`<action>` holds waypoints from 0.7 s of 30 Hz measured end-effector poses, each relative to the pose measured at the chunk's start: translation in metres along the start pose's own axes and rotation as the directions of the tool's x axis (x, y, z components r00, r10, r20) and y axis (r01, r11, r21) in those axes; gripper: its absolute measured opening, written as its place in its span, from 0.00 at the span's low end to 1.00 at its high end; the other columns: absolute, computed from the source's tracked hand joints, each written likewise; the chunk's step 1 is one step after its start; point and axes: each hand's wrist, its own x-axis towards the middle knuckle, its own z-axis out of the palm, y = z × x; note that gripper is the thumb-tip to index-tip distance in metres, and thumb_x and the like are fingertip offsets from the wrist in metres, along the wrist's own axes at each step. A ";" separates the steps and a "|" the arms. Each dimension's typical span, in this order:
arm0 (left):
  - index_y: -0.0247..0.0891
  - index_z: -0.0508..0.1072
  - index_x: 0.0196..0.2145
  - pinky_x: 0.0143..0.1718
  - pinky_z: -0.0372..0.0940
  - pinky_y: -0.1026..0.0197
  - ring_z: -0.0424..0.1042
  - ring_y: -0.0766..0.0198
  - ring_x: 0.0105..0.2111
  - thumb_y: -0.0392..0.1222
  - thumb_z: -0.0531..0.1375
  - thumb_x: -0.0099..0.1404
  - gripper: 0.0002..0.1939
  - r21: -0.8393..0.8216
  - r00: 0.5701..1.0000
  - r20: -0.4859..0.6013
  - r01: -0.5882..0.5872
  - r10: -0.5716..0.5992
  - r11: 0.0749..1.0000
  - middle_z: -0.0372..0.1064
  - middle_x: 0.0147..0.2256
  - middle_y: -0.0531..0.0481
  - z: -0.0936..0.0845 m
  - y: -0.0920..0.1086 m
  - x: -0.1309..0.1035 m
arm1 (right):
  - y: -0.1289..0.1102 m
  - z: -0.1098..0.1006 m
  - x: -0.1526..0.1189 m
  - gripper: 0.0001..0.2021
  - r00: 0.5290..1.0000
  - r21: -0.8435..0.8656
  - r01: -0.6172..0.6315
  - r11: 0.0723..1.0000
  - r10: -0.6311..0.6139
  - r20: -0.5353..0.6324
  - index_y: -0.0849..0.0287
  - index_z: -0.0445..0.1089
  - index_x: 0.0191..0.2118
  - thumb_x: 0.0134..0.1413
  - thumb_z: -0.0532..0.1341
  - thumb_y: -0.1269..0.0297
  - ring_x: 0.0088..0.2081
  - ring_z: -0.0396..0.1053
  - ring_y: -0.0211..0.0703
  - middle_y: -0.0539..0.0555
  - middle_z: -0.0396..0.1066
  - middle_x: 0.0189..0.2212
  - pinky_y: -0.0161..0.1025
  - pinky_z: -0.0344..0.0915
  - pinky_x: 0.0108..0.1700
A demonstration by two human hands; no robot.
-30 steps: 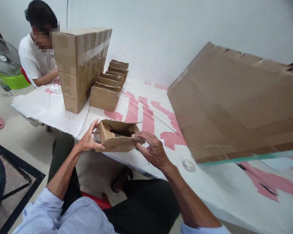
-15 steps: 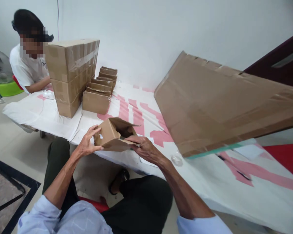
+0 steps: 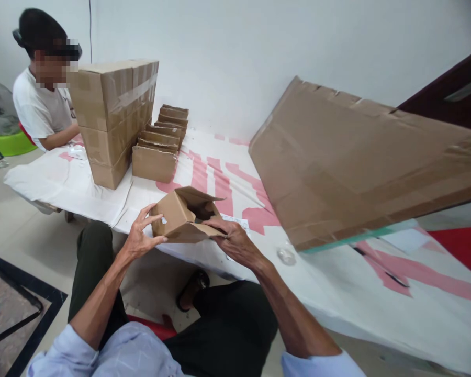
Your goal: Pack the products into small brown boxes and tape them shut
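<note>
A small cardboard box (image 3: 168, 212) is tilted on its side at the table's front edge, its flaps spread and its opening facing right. My left hand (image 3: 142, 234) grips its closed end, thumb below and fingers on the upper side, beside a small pale mark. At the open end my right hand (image 3: 235, 238) is closed on the near flap, some fingers reaching into the mouth of the box. The inside is dark, and I cannot make out its contents. Printed paper (image 3: 237, 222) lies partly hidden behind my right hand.
A stack of taped cartons (image 3: 115, 123) stands at the left, beside a row of open cardboard pieces (image 3: 155, 163). A large cardboard sheet (image 3: 361, 173) leans at the right. A clear tape roll (image 3: 286, 256) and pen (image 3: 396, 279) lie on the table. Another person (image 3: 43, 99) sits far left.
My right hand has shifted slightly along the near flap at the box's opening. The box and my left hand stay almost in place; the view has moved a little.
</note>
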 end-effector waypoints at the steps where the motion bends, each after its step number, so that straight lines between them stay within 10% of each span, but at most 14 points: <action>1: 0.45 0.79 0.59 0.72 0.57 0.30 0.61 0.38 0.72 0.50 0.77 0.57 0.33 -0.007 1.000 0.006 0.002 -0.002 1.000 0.60 0.71 0.35 -0.001 0.001 0.000 | 0.000 0.001 0.000 0.18 1.000 -0.004 -0.003 1.000 0.003 -0.004 0.51 0.82 0.47 0.55 0.59 0.71 0.45 0.82 0.51 0.54 0.84 0.45 0.47 0.78 0.49; 13: 0.41 0.83 0.36 0.57 0.72 0.46 0.68 0.46 0.65 0.43 0.69 0.62 0.06 -0.096 0.967 -0.061 0.243 -0.249 0.965 0.70 0.61 0.39 -0.002 0.011 0.022 | -0.012 0.009 0.000 0.18 0.998 -0.070 -0.020 0.997 0.016 -0.061 0.52 0.83 0.47 0.56 0.59 0.73 0.46 0.82 0.52 0.54 0.85 0.45 0.45 0.77 0.49; 21: 0.38 0.77 0.28 0.60 0.69 0.43 0.73 0.46 0.60 0.55 0.73 0.55 0.17 -0.335 0.896 -0.209 0.311 -0.392 0.889 0.74 0.59 0.36 -0.033 0.012 0.023 | -0.047 0.049 0.015 0.26 0.993 -0.348 -0.110 0.931 0.084 -0.088 0.54 0.81 0.50 0.48 0.59 0.80 0.51 0.77 0.55 0.57 0.83 0.49 0.49 0.70 0.56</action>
